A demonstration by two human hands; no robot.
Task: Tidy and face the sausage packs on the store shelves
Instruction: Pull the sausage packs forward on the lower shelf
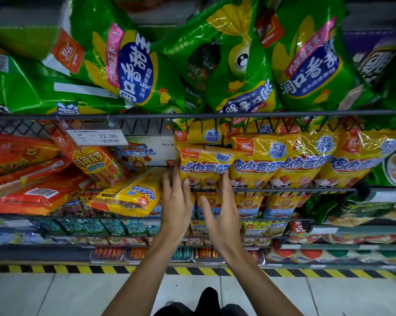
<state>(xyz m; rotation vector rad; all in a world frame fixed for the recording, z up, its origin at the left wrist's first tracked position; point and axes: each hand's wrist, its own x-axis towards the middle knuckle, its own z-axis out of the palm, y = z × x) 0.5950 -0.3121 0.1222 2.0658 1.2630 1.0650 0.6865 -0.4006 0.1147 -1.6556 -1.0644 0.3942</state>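
Seating the front yellow pack upright in its row, second shelf.

Both hands cradled the glossy yellow plastic sausage pack (204,165) at 12 o'clock: left hand (176,199) with straight fingers against its left edge, right hand (222,213) with straight fingers under its lower right corner, neither curled round it. The pack stood face-out, long axis vertical, top tilted toward 11 o'clock. Recommended: square it with the neighbouring yellow packs (306,160) behind the dark wire shelf rail (283,190).

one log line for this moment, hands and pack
left hand: touches yellow pack left edge | right hand: touches its bottom right | pack: upright, front of row
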